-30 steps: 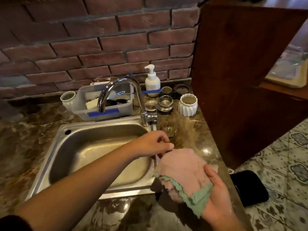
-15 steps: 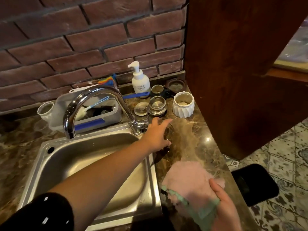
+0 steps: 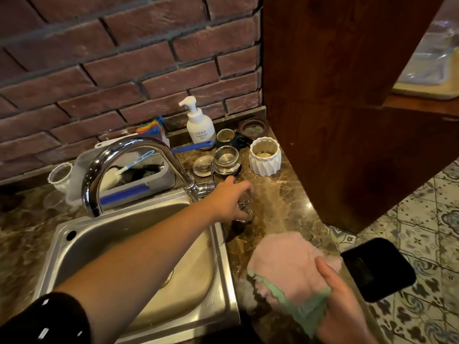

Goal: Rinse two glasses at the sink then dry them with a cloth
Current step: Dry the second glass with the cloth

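My left hand (image 3: 229, 199) reaches across the steel sink (image 3: 139, 242) and grips a small clear glass (image 3: 244, 209) that stands on the marble counter (image 3: 280, 204) right of the tap (image 3: 129, 165). My right hand (image 3: 340, 306) holds a pink cloth with a green edge (image 3: 288, 269) over the counter's front right corner, thumb on top. A second glass is not clearly visible.
Behind the glass stand a white ribbed cup (image 3: 265, 157), metal strainer parts (image 3: 227, 161), a soap pump bottle (image 3: 200, 122) and small dark bowls. A grey caddy with brushes (image 3: 129, 177) sits behind the sink. A wooden panel (image 3: 347, 108) rises at right; a black object (image 3: 377, 269) lies on the tiled floor.
My left hand left the cloth, reached forward past the tap and closed on the glass on the counter. My right hand drew the cloth lower and to the right.
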